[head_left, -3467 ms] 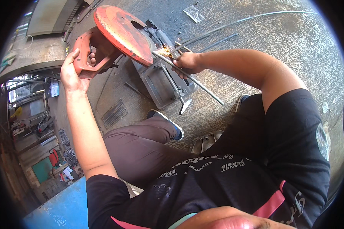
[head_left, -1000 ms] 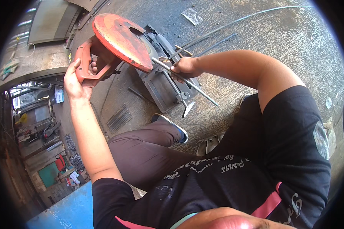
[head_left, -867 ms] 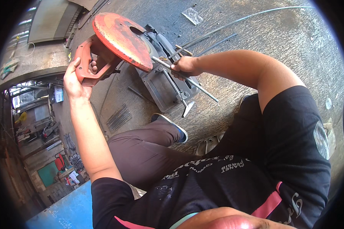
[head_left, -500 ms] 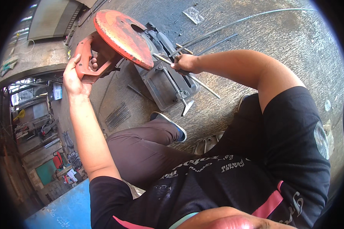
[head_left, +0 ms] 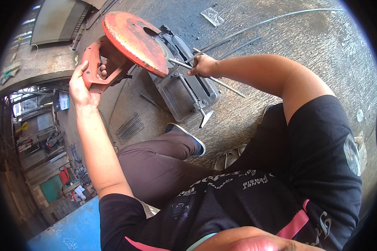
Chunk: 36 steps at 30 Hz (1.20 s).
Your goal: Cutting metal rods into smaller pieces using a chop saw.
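Note:
A cut-off saw with a worn orange-red blade guard (head_left: 134,44) stands in front of me on its grey metal base (head_left: 167,94). My left hand (head_left: 83,85) is wrapped round the saw's D-shaped handle (head_left: 113,80), with the head raised at a tilt. At the clamp of the base, my right hand (head_left: 203,66) is closed round a thin metal rod (head_left: 231,89). The rod's far end lies beside the guard's edge, and its other end sticks out past my hand. The clamp's crank handle (head_left: 206,119) points toward me. The guard hides the cutting disc.
Long thin rods (head_left: 272,19) stretch away to the far right across the floor. Several short cut rods (head_left: 130,126) lie side by side left of the base. A clear plastic packet (head_left: 212,16) lies farther off. A blue surface (head_left: 71,226) is at lower left.
The rod in my right hand has swung slightly, its free end moving a little right and away from me. My left hand and the saw head stay nearly still.

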{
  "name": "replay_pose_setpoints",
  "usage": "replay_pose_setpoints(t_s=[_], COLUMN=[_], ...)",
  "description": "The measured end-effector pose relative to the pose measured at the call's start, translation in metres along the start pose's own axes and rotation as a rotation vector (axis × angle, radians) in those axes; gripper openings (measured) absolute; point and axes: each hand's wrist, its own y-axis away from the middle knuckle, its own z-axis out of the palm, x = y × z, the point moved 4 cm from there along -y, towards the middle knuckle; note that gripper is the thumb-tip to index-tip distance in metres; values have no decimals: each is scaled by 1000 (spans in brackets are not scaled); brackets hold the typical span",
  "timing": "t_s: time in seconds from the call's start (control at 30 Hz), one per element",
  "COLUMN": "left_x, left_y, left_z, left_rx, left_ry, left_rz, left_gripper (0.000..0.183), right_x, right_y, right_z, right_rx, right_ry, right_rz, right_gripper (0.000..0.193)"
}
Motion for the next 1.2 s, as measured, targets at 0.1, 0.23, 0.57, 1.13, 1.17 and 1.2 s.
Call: replay_pose_setpoints(t_s=[0.1,0.23,0.57,1.13,1.17,1.2], left_x=[0,0,1,1,1,1], left_y=[0,0,1,3,2,2], left_z=[-1,0,0,3,2,3], left_rx=[4,7,38,29,27,7], left_ry=[-5,7,-13,3,1,4], left_rz=[0,-1,12,11,3,1], left_gripper=[45,44,42,41,41,41], right_x=[-2,-2,-5,-2,-1,1], right_y=[-2,0,1,16,15,14], right_z=[-2,-6,-7,15,18,19], right_rx=[50,95,130,-287,-321,-337], right_ry=[83,270,322,-170,-199,-216], right_rz=[-32,-4,-53,19,23,37], right_gripper=[41,41,40,20,19,20])
